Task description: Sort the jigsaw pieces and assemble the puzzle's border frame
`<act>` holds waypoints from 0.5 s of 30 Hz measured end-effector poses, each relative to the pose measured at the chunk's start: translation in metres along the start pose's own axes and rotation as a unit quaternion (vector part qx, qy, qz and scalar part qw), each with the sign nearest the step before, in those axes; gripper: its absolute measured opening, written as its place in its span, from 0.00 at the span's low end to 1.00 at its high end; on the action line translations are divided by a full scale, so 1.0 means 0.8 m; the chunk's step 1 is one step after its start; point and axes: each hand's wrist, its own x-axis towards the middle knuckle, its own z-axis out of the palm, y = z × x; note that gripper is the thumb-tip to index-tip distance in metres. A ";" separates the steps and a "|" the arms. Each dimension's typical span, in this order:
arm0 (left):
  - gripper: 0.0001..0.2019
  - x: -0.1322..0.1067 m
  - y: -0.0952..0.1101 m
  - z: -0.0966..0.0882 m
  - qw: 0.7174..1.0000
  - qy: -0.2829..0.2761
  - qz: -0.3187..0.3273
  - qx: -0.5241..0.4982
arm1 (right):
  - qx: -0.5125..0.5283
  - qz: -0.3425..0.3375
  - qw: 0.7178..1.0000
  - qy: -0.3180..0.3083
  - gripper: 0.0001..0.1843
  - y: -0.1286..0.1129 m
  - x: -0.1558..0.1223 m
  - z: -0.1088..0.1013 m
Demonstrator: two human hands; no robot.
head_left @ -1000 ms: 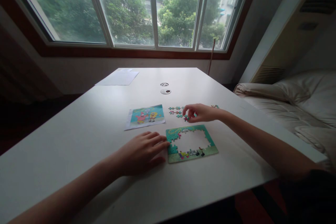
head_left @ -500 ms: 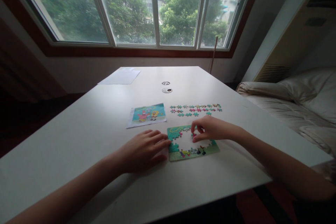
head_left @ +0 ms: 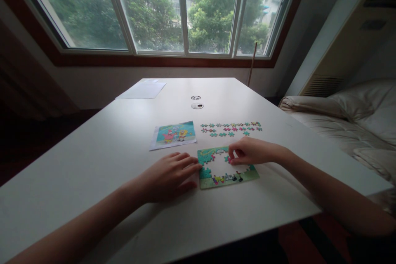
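A partly filled jigsaw frame (head_left: 213, 179) lies on the white table (head_left: 93, 165) in front of me. My left hand (head_left: 167, 177) rests flat beside the frame's left edge, fingers stretched out, fingertips touching it. My right hand (head_left: 252, 151) hovers over the frame's upper right part, fingers pinched on a small puzzle piece (head_left: 228, 159) at the edge of the white gap. Loose puzzle pieces (head_left: 230, 128) lie in rows just behind the frame. A printed cartoon reference picture (head_left: 173, 134) lies to the left of them.
A white sheet of paper (head_left: 142, 90) lies at the table's far left. Two round cable holes (head_left: 197, 105) sit mid-table. A cushioned sofa (head_left: 346, 119) stands to the right, and windows (head_left: 173, 8) run along the far wall. The table's near edge is close to my arms.
My right hand left the loose pieces with a piece and came down onto the frame's upper right part, then shifted slightly right. The left hand stayed put.
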 end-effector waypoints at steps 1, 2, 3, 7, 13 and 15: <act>0.17 0.000 0.000 0.000 1.000 0.001 0.001 -0.001 | -0.001 0.000 1.000 0.000 0.10 0.000 0.000 0.000; 0.17 0.000 0.000 0.001 1.000 0.003 0.001 -0.002 | -0.003 0.003 1.000 0.005 0.11 0.000 0.000 0.000; 0.17 0.000 -0.001 0.001 1.000 0.004 0.002 -0.002 | -0.006 0.006 1.000 0.013 0.12 0.000 0.000 0.000; 0.16 0.001 -0.001 0.001 1.000 0.002 0.005 0.001 | -0.018 0.040 0.998 0.042 0.17 -0.006 0.002 0.005; 0.16 -0.001 0.000 0.000 1.000 0.006 0.008 0.007 | 0.043 0.069 0.996 0.036 0.10 -0.019 0.006 0.010; 0.16 -0.001 0.000 0.001 1.000 0.004 0.007 0.006 | 0.071 0.075 0.994 0.019 0.09 -0.020 0.007 0.009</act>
